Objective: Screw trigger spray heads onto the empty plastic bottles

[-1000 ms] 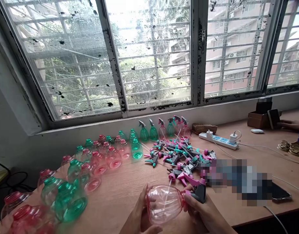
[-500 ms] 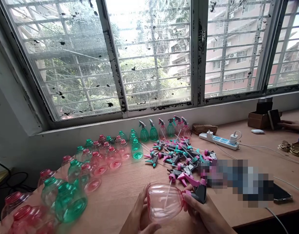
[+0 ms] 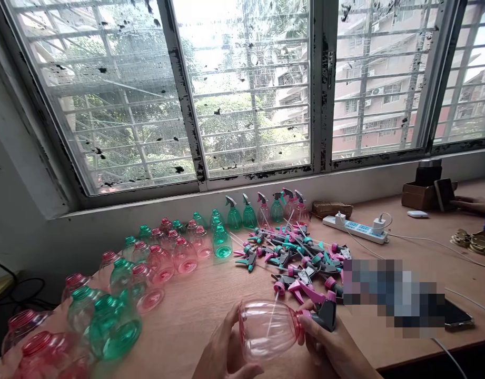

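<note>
A clear pink spray bottle (image 3: 266, 329) lies on its side in the air between my hands, low in the middle of the view. My left hand (image 3: 222, 345) curls round its base end, thumb underneath. At the neck, my right hand (image 3: 325, 342) closes on the collar of a grey and pink trigger sprayer (image 3: 326, 314), which sits at the bottle's mouth. A thin dip tube shows through the bottle wall. Just beyond lies a heap of loose trigger sprayers (image 3: 301, 252) in grey, pink and teal. My right palm and some fingertips are hidden.
Open pink and green bottles (image 3: 116, 326) stand in rows on the left. Several bottles with sprayers fitted (image 3: 248, 215) line the wall. A power strip (image 3: 356, 229), a phone (image 3: 457, 315) and cables lie to the right. Another person's hand (image 3: 473, 204) is at the far right.
</note>
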The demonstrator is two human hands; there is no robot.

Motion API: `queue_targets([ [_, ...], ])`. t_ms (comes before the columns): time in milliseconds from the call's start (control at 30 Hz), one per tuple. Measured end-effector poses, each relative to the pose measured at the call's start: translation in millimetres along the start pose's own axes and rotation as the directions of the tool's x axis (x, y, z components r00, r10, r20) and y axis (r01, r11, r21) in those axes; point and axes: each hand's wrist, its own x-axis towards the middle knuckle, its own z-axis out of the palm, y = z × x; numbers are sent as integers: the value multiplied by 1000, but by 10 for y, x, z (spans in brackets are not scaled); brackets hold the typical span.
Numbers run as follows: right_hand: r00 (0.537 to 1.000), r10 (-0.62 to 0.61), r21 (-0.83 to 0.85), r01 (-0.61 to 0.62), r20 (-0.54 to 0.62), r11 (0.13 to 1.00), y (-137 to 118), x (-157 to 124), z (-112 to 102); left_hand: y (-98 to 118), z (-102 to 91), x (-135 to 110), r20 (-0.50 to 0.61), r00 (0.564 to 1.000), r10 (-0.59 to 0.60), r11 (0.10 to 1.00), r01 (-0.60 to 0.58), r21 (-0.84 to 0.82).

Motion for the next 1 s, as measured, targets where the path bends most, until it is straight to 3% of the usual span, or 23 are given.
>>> queue_targets([
  [233,999,31,-13,-31,-15,999,-57,-26,27,21,-8,2,7,999,-31,999,31,29],
  [467,999,17,-11,-17,-29,1000,-68,-34,55,-43,27,19,1,999,40,999,-40,4],
  [733,1000,19,38,-20,13,999,-50,-11,35,-37,18,-7,39,999,18,1000,-17,-18],
  [1000,999,35,-21,-35,5,999,-61,-5,35,-110,42,11,-20,997,78,996,-77,37],
])
